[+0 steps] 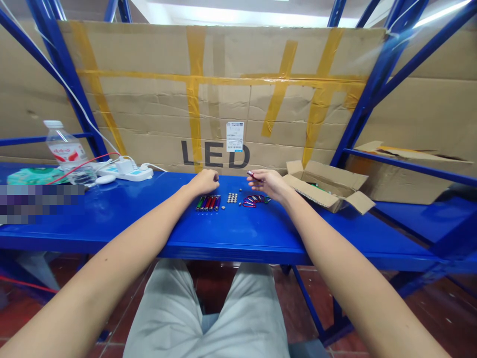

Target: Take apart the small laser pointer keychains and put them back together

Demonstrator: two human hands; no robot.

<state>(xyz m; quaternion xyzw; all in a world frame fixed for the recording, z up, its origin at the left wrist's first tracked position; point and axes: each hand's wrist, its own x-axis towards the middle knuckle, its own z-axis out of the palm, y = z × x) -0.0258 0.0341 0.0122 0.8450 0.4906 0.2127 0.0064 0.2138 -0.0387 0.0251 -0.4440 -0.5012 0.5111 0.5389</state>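
Observation:
My right hand point(271, 183) pinches a small red mini flashlight point(255, 176) with a silver end, held a little above the table. My left hand point(204, 182) is closed with its fingers curled, low over the table; whatever it holds, if anything, is hidden. Just in front of it lies a row of mini flashlights point(207, 203) in green, purple, red and blue. Silver button cells point(232, 198) form a neat block between my hands, and a loose button cell point(223, 207) lies nearer me. Below my right hand are several coloured carabiners point(253, 200), mostly red.
An open cardboard box point(316, 191) stands right of my right hand, with a larger carton point(406, 174) beyond. Left are a water bottle point(69, 154) and a power strip point(136, 172) with cables. A tall cardboard panel point(156, 109) backs the blue table point(238, 233).

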